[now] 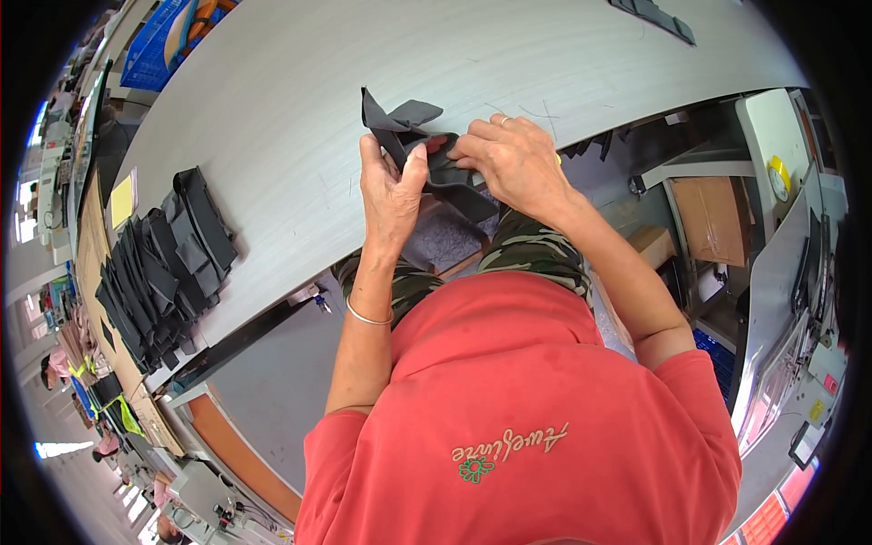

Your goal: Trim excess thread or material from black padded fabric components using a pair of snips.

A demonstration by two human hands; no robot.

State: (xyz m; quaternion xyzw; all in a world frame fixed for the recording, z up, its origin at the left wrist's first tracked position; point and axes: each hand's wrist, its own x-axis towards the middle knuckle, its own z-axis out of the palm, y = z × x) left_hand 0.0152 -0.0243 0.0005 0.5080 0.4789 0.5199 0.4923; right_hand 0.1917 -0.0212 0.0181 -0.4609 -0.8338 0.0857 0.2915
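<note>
A dark grey folded fabric piece [465, 199] is held up over the near edge of the table, with flaps sticking out at its top and a loose part hanging down. My left hand [392, 186] grips its left side, thumb raised and fingers wrapped behind the cloth. Fingertips of my right hand [513, 162] pinch the cloth's right side; a ring is on one finger. Between the hands the cloth is partly spread apart, and some fingers are hidden behind it. To the left lies a row of overlapping, similar dark grey fabric pieces [168, 282].
The pale table [291, 109] curves around in front of me. A dark fabric strip [656, 22] lies at its far right, and a blue crate [150, 54] stands far left. Right of my legs are a cardboard box [711, 218] and a yellow tape roll [778, 178]. People sit in the left background.
</note>
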